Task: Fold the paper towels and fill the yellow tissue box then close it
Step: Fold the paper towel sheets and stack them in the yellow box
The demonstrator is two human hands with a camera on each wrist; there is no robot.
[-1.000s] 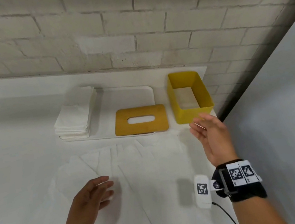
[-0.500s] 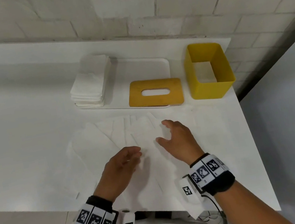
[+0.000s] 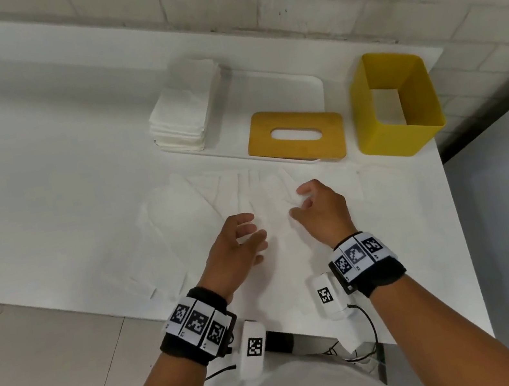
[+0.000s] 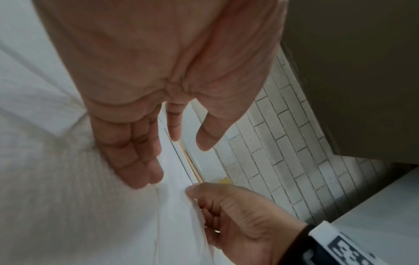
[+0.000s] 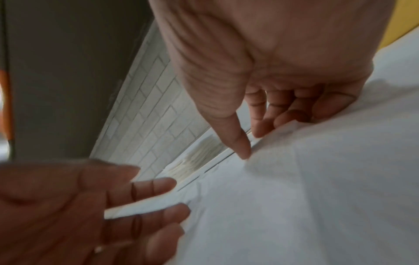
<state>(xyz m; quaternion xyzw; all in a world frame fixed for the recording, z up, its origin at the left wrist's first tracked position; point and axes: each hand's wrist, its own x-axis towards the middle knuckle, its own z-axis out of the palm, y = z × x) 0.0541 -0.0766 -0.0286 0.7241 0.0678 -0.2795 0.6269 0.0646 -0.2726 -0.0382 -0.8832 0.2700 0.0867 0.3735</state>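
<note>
**Folding stage: both hands on the loose sheets**

On the white table, a folded white paper-towel stack sits far left. The left hand hovers, fingers loosely spread, empty. The right hand pinches an unfolded white paper towel. Next, I judge: lift one edge, crease. The slotted yellow lid lies off; the open yellow tissue box waits far right.

Even, soft light with faint shadows; both wrist views blurred, head view bowed at edges.
</note>
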